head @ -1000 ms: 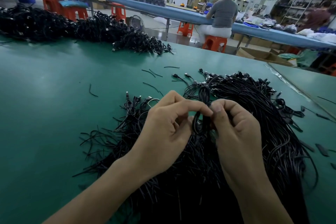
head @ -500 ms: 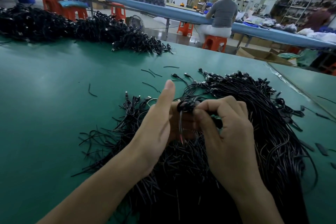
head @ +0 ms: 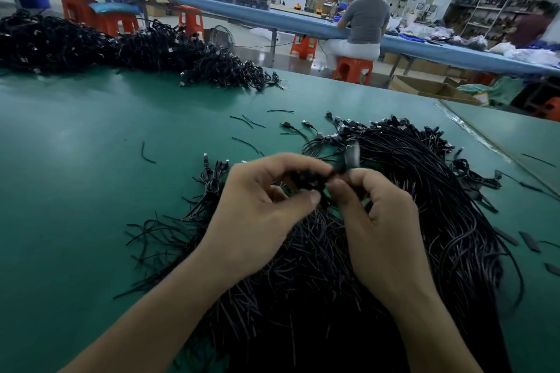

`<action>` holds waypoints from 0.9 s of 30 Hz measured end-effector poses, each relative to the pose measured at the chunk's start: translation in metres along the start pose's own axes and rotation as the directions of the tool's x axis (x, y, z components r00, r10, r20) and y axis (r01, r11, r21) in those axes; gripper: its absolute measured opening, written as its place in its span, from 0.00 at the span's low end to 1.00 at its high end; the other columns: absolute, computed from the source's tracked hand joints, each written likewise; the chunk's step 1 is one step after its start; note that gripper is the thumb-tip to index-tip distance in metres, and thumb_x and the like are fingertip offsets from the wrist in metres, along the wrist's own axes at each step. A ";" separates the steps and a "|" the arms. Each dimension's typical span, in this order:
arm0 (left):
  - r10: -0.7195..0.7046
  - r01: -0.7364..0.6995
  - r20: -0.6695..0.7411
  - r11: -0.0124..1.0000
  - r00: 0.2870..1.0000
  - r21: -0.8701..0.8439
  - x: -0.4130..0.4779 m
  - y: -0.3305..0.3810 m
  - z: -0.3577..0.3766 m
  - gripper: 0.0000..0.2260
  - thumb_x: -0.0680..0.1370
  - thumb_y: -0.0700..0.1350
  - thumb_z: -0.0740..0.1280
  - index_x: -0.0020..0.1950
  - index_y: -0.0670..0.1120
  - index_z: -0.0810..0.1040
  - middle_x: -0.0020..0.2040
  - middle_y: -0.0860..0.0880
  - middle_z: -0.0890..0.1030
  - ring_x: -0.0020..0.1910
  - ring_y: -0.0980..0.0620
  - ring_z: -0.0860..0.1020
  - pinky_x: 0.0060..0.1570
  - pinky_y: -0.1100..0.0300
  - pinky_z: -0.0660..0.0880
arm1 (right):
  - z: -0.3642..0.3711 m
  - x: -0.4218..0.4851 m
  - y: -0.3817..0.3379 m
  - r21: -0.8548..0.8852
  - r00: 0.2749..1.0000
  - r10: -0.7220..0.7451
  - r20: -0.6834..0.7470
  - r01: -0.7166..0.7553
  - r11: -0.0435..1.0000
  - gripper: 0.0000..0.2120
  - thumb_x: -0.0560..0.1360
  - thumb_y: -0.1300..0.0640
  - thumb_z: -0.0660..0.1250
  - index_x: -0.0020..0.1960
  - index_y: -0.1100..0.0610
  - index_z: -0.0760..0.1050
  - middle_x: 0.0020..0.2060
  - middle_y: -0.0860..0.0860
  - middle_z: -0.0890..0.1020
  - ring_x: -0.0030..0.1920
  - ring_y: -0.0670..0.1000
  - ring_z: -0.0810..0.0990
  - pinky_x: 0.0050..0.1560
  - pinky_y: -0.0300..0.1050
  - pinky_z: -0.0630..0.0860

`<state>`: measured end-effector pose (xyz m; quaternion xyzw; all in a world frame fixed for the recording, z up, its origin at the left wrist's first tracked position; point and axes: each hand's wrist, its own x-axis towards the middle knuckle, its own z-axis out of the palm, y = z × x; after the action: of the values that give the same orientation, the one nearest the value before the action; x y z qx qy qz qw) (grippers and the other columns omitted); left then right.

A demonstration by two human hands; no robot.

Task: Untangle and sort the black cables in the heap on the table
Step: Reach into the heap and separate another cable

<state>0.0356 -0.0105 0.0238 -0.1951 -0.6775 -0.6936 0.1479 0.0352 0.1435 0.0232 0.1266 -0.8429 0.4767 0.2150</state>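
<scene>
In the last second I'd scrunched that tall loop of cable [head: 306, 180] into a tight coil, left grip [head: 263, 206] and right grip [head: 381, 221] both clamped on it just above the heap [head: 424, 191] on the surface [head: 91, 160], so it looked nearly sortable.

left hand [head: 257, 209] + right hand [head: 378, 221] pinch coiled cable [head: 306, 180] (blurred) | above heap [head: 424, 221] | green table [head: 75, 191]

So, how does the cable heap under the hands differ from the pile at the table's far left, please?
The near heap lies as long loose strands; the far pile looks bunched into clumps. The left hand and right hand hold a cable above the near heap; nothing touches the far pile. Both are black cables.
</scene>
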 end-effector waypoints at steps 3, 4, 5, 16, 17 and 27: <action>0.034 -0.052 0.086 0.975 0.996 0.214 -0.005 -0.001 0.002 0.19 0.69 0.35 0.66 0.48 0.57 0.85 0.49 0.59 0.78 0.43 0.54 0.77 0.39 0.59 0.74 | -0.005 0.003 0.003 0.066 0.995 0.045 -0.088 -0.039 0.997 0.08 0.79 0.52 0.64 0.42 0.48 0.78 0.30 0.45 0.78 0.28 0.47 0.73 0.29 0.44 0.69; 0.019 -0.044 0.102 0.970 0.995 0.239 -0.006 -0.001 0.003 0.17 0.69 0.38 0.66 0.49 0.57 0.86 0.48 0.59 0.75 0.41 0.55 0.74 0.39 0.62 0.72 | -0.006 0.003 0.003 0.078 0.992 0.050 -0.113 -0.042 0.996 0.08 0.79 0.51 0.65 0.42 0.49 0.78 0.28 0.45 0.77 0.26 0.47 0.70 0.27 0.45 0.67; 0.006 -0.035 0.115 0.968 0.993 0.250 -0.007 -0.001 0.003 0.14 0.69 0.41 0.67 0.49 0.56 0.85 0.45 0.58 0.72 0.40 0.56 0.72 0.39 0.65 0.70 | -0.007 0.003 0.003 0.088 0.990 0.050 -0.131 -0.038 0.995 0.08 0.79 0.50 0.65 0.42 0.49 0.78 0.26 0.44 0.75 0.25 0.46 0.67 0.25 0.44 0.65; -0.421 0.437 0.155 0.895 0.894 -0.087 0.004 -0.003 0.006 0.30 0.78 0.65 0.50 0.53 0.46 0.84 0.36 0.48 0.79 0.35 0.53 0.73 0.36 0.60 0.70 | 0.001 -0.002 -0.008 0.056 0.991 -0.131 -0.040 0.133 0.990 0.06 0.79 0.55 0.67 0.47 0.45 0.79 0.40 0.42 0.79 0.38 0.38 0.75 0.38 0.27 0.68; -0.399 0.415 0.144 0.903 0.906 -0.114 0.003 -0.004 0.004 0.33 0.76 0.69 0.51 0.49 0.46 0.84 0.37 0.49 0.79 0.36 0.53 0.73 0.39 0.59 0.70 | 0.002 -0.002 -0.008 0.054 0.989 -0.146 -0.022 0.147 0.988 0.08 0.78 0.58 0.67 0.46 0.45 0.78 0.41 0.42 0.80 0.42 0.40 0.77 0.42 0.28 0.69; -0.275 0.298 0.214 0.951 0.937 -0.085 0.003 0.001 -0.004 0.09 0.80 0.47 0.64 0.52 0.50 0.85 0.35 0.58 0.81 0.34 0.62 0.77 0.38 0.71 0.72 | 0.001 -0.001 -0.004 -0.013 0.979 -0.175 0.107 0.177 0.984 0.07 0.79 0.60 0.67 0.51 0.50 0.81 0.49 0.41 0.82 0.53 0.44 0.80 0.51 0.36 0.74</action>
<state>0.0330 -0.0140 0.0263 -0.1711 -0.6685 -0.7229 -0.0353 0.0378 0.1406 0.0250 0.2232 -0.8438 0.4391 0.2129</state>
